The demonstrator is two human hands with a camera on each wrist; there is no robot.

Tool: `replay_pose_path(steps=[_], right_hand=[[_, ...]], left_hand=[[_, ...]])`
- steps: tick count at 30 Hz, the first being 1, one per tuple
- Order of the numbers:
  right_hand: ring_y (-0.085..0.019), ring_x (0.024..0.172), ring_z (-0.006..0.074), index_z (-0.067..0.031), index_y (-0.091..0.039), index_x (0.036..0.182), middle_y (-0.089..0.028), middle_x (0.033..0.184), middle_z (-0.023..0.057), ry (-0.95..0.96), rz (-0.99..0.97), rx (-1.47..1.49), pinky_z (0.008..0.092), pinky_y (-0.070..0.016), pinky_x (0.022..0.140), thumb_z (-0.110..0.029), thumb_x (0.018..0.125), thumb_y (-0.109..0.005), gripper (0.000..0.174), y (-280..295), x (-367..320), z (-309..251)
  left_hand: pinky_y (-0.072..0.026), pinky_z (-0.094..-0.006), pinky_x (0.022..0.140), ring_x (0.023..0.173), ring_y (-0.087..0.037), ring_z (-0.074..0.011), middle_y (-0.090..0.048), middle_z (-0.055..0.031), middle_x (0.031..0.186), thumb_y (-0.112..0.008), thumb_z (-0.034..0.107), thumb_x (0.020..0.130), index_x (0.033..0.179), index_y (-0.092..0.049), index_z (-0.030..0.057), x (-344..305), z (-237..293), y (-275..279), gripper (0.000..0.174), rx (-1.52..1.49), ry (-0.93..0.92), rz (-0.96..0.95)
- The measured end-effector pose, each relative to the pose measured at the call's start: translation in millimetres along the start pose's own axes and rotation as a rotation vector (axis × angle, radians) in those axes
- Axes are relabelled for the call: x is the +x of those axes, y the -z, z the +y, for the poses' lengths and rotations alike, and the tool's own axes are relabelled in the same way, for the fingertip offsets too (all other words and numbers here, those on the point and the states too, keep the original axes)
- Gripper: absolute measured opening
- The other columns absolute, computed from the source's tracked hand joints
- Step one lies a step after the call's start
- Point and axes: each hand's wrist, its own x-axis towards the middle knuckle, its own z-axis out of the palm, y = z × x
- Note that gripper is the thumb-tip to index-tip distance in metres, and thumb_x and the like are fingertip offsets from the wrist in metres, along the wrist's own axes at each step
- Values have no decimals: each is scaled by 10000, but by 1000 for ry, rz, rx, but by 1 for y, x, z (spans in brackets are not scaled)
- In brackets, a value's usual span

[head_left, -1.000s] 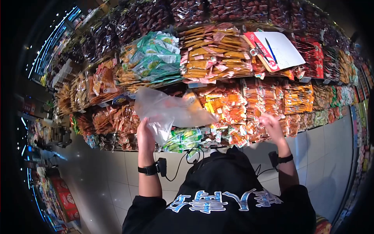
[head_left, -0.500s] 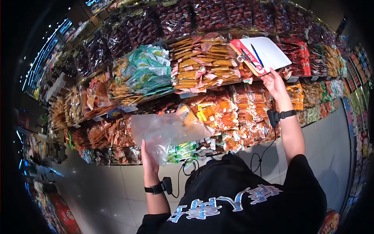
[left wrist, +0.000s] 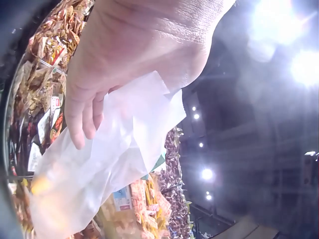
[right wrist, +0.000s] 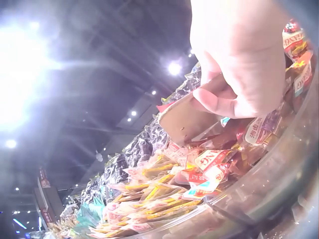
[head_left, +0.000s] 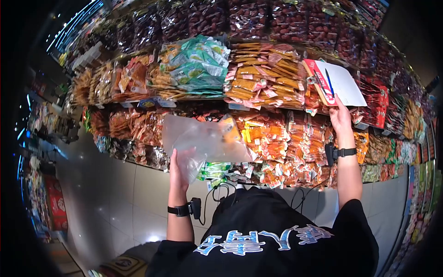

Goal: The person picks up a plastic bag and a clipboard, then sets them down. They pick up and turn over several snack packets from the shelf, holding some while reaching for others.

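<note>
My left hand (head_left: 178,171) holds a frosted, see-through plastic bag (head_left: 198,138) by its near left side, and a yellow-orange patch shows at the bag's far right end. In the left wrist view the fingers (left wrist: 88,117) lie over the crumpled film. At the upper right my right hand (head_left: 340,121) grips the near edge of a clipboard (head_left: 317,74), thumb and fingers on either side. White paper (head_left: 348,85) and a blue pen (head_left: 329,81) lie on it. The board's brown underside (right wrist: 187,122) tilts over the snack packets in the right wrist view.
Tiered bins hold yellow-brown snack packets (head_left: 263,76), green-teal packets (head_left: 198,69) and small orange packets (head_left: 265,138). Dark red bags (head_left: 249,18) line the back. A clear bin wall (right wrist: 259,189) runs below my right hand. Cables (head_left: 300,198) hang near the body.
My right hand has reached out to the right and away from me and taken hold of the clipboard's near edge. The left hand keeps the plastic bag; the head view has shifted.
</note>
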Motion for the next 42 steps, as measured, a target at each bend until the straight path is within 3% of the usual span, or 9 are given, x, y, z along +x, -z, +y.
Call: replay_pose_path(steps=[12, 17, 22, 23, 26, 31, 36, 37, 42], right_hand=[[-653, 864, 88, -25, -618, 1159, -689, 1061, 30, 84, -43, -22, 196, -440, 588, -150, 940, -649, 253, 8, -31, -10], [-663, 950, 122, 24, -553, 1221, -657, 1125, 77, 179, -33, -100, 242, -548, 786, -167, 969, -603, 320, -8, -87, -11], [-626, 1080, 198, 40, -474, 1296, -607, 1226, 133, 218, -26, -72, 348, -515, 945, -138, 1005, -518, 344, 2, -139, 10], [-622, 1091, 201, 41, -468, 1301, -605, 1233, 137, 206, -32, -58, 352, -512, 957, -132, 1005, -514, 346, 3, -151, 16], [-591, 1151, 222, 52, -414, 1342, -563, 1292, 162, 180, -31, -40, 378, -489, 1004, -116, 1009, -489, 380, 8, -187, 35], [-593, 1158, 251, 47, -405, 1351, -553, 1309, 178, 166, 0, 35, 421, -502, 1004, -99, 1015, -456, 370, -29, -254, 74], [-590, 1132, 238, 59, -387, 1343, -550, 1291, 177, 165, 94, 32, 412, -488, 1000, -110, 1008, -485, 388, -44, -298, 121], [-598, 1128, 237, 61, -397, 1341, -558, 1288, 179, 156, 100, 17, 399, -490, 995, -104, 990, -513, 404, -52, -306, 125], [-608, 1118, 233, 79, -421, 1327, -575, 1278, 175, 45, 115, -63, 367, -484, 974, -78, 939, -544, 436, -91, -343, 149]], left_hand=[[-520, -501, 933, 1063, -620, -315, -638, -186, 1125, -455, 472, 981, 1055, -599, 5, -25, -19, 17, 495, -61, -10, 135], [-546, -450, 885, 1001, -642, -284, -647, -162, 1077, -533, 407, 961, 1091, -590, -3, -17, -7, 24, 434, -40, 87, 101], [-539, -334, 823, 880, -666, -220, -671, -122, 999, -566, 300, 959, 1068, -622, -17, 15, 10, 44, 339, 50, 141, 39], [-567, -407, 827, 902, -664, -244, -648, -117, 1030, -587, 276, 943, 1053, -598, 15, 34, 3, 71, 284, 112, 156, -13], [-449, -275, 825, 912, -591, -131, -634, -45, 995, -576, 183, 952, 1080, -624, -9, 55, 17, 67, 235, 150, 83, -39], [-517, -297, 818, 903, -632, -144, -632, -35, 956, -550, 206, 975, 1134, -598, 11, 76, 88, 40, 257, 57, -8, -117], [-505, -257, 771, 887, -598, -97, -605, -3, 956, -555, 224, 982, 1066, -612, 77, 95, 143, 36, 179, 51, -290, -54], [-500, -294, 881, 997, -614, -146, -626, -54, 1071, -546, 226, 981, 1183, -586, 8, 98, 149, 45, 300, 73, -352, 7], [-530, -346, 857, 975, -630, -192, -626, -77, 1090, -505, 244, 991, 1192, -580, 12, 85, 188, 72, 316, 34, -503, -40]])
